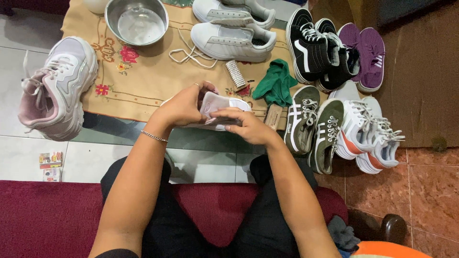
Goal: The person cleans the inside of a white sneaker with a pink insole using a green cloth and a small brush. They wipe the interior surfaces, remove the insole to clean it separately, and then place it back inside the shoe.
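White sneaker (224,112) sits mid-frame, pinched between my left hand (184,107) and right hand (246,126), fingers pressed together on its tongue. It overhangs the embroidered cloth (138,91)'s lower edge. Green rag (276,83) and olive sneakers (313,126) crowd the right; bare tile (201,153) lies open below.

White tile floor (28,148) left, reddish-brown tiles (420,186) right, embroidered tan cloth (138,86) spread on floor, maroon seat (48,215) in foreground.
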